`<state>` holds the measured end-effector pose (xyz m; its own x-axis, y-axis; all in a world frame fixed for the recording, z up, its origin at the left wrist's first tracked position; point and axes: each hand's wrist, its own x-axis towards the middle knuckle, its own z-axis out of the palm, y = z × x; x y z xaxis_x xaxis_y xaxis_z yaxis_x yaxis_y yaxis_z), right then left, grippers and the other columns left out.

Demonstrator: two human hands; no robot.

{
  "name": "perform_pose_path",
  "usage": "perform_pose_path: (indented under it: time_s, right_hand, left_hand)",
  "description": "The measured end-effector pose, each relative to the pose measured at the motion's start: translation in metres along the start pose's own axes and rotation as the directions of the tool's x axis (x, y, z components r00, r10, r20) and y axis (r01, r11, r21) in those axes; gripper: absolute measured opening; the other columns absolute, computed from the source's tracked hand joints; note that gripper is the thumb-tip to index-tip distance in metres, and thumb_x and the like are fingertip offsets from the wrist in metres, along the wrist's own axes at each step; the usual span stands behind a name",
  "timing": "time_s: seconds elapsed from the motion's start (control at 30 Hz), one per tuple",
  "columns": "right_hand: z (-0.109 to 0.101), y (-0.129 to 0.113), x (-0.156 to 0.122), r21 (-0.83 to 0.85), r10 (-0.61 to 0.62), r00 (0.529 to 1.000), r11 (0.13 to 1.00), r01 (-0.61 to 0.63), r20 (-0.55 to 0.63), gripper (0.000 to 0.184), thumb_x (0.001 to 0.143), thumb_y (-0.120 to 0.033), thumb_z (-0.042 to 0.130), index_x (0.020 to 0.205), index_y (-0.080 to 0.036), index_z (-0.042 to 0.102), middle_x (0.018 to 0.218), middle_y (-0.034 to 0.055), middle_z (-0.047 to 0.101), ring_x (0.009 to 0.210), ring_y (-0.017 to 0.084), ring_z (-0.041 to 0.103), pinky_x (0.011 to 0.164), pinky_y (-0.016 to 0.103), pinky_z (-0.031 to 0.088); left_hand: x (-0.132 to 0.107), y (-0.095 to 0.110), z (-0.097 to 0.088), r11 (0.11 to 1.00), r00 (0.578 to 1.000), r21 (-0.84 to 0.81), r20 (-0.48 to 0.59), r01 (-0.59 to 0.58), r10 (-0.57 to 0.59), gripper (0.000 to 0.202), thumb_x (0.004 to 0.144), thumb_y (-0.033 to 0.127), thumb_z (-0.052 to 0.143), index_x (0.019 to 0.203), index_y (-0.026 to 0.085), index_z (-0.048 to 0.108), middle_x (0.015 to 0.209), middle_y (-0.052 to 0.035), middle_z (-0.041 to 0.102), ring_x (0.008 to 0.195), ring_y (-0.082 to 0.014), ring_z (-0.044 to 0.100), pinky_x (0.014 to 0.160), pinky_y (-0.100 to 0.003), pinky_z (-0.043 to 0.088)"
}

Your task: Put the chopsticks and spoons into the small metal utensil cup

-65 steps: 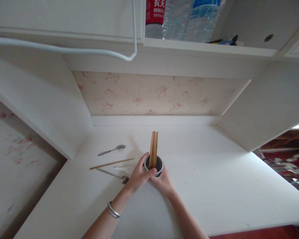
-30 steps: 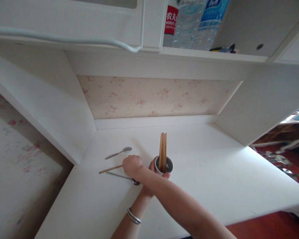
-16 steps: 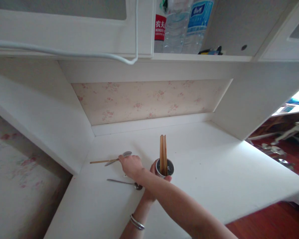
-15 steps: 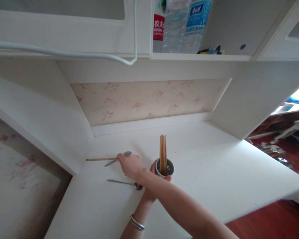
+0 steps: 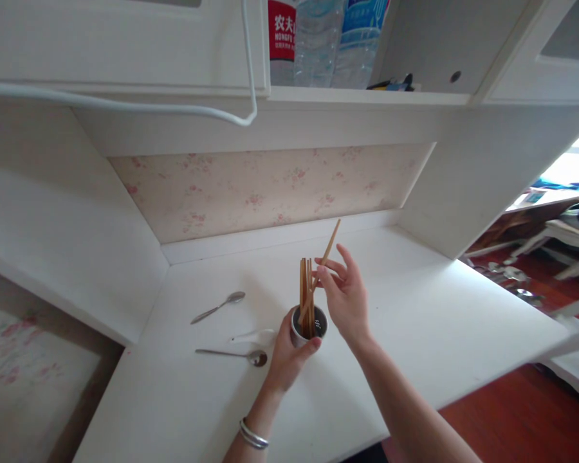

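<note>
My left hand (image 5: 287, 357) wraps round a small grey cup (image 5: 320, 323) standing on the white desk (image 5: 415, 334); a silver bangle sits on that wrist. Several wooden chopsticks (image 5: 303, 289) stand upright in the cup. My right hand (image 5: 346, 297) hovers just above and right of the cup, its thumb and fingers pinching one wooden chopstick (image 5: 329, 248) that slants up to the right, its lower end inside the cup.
Two metal spoons (image 5: 218, 306) (image 5: 232, 354) and a white spoon (image 5: 253, 335) lie on the desk left of the cup. Water bottles (image 5: 318, 42) stand on the shelf above. A white cable (image 5: 125, 103) hangs under the cupboard. Floral wallpaper backs the alcove.
My right hand picked the loose chopstick off the desk at the left and carried it over to the cup, where its tip now sits. The left hand kept hold of the cup.
</note>
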<state>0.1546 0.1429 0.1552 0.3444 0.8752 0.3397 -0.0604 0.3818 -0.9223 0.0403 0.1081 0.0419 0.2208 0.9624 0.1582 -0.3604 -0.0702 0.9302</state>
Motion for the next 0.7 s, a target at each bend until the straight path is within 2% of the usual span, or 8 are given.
perform_pose_path:
  time_s: [0.13, 0.37, 0.53, 0.7]
  right_hand:
    - [-0.024, 0.023, 0.009, -0.205, 0.023, 1.000, 0.978, -0.027, -0.018, 0.032, 0.086, -0.041, 0.062, 0.112, -0.022, 0.064, 0.105, 0.0080, 0.072, 0.086, 0.022, 0.072, 0.074, 0.037, 0.060]
    - [-0.032, 0.052, -0.006, -0.465, 0.027, 0.999, 0.885, -0.002, 0.047, 0.030, 0.089, -0.042, 0.056, 0.103, -0.019, 0.068, 0.098, 0.0097, 0.072, 0.084, 0.023, 0.071, 0.068, 0.035, 0.059]
    - [-0.032, 0.065, -0.013, -0.495, 0.071, 0.992, 0.869, -0.011, 0.103, 0.029, 0.089, -0.040, 0.054, 0.101, -0.019, 0.069, 0.097, 0.0088, 0.072, 0.086, 0.021, 0.069, 0.070, 0.032, 0.059]
    - [-0.032, 0.073, -0.020, -0.485, 0.103, 0.989, 0.874, -0.040, 0.103, 0.030, 0.089, -0.041, 0.053, 0.100, -0.018, 0.069, 0.095, 0.0092, 0.072, 0.085, 0.022, 0.069, 0.071, 0.033, 0.058]
  left_hand:
    - [-0.001, 0.007, 0.001, 0.999, 1.000, 0.044, 0.015, 0.027, -0.028, 0.068, 0.075, 0.030, 0.077, 0.134, 0.018, 0.045, 0.131, -0.0140, 0.058, 0.121, -0.0276, 0.055, 0.108, -0.044, 0.037]
    - [-0.001, 0.009, 0.001, 0.999, 1.000, 0.035, 0.027, 0.000, -0.001, 0.067, 0.075, 0.029, 0.077, 0.133, 0.019, 0.045, 0.133, -0.0136, 0.057, 0.124, -0.0273, 0.053, 0.109, -0.042, 0.037]
    - [0.001, 0.002, 0.001, 0.999, 1.000, 0.044, 0.020, -0.004, 0.003, 0.069, 0.074, 0.029, 0.077, 0.133, 0.019, 0.045, 0.135, -0.0139, 0.056, 0.126, -0.0284, 0.052, 0.110, -0.044, 0.037]
    - [0.001, -0.004, -0.002, 0.997, 0.999, 0.079, 0.026, -0.024, 0.022, 0.069, 0.075, 0.028, 0.076, 0.135, 0.019, 0.043, 0.137, -0.0139, 0.054, 0.127, -0.0283, 0.050, 0.111, -0.045, 0.036]
